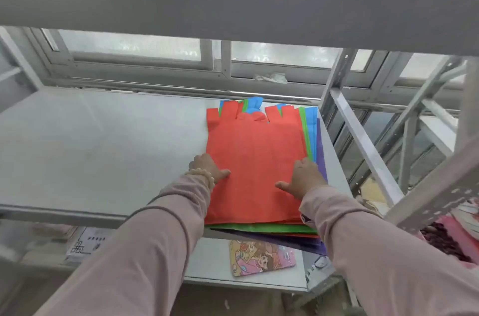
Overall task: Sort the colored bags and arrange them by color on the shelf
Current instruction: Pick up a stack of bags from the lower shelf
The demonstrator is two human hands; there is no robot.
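Although the stack of bags [255,160] already lies at the right end of the shelf [103,147], red over green, blue and purple, the colours are not yet separated, so most of the sorting seems left. The left hand [210,168] and right hand [303,178] flank it, thumbs flat on top, fingers bent over its side edges; whether either grip pinches it I cannot tell.

A wide sliding window [225,59] of frosted panes in a pale grey metal frame lets in soft daylight. On its sill lies a crumpled white scrap [270,77]. Before the window stands a grey metal shelf [103,147] with slotted uprights.
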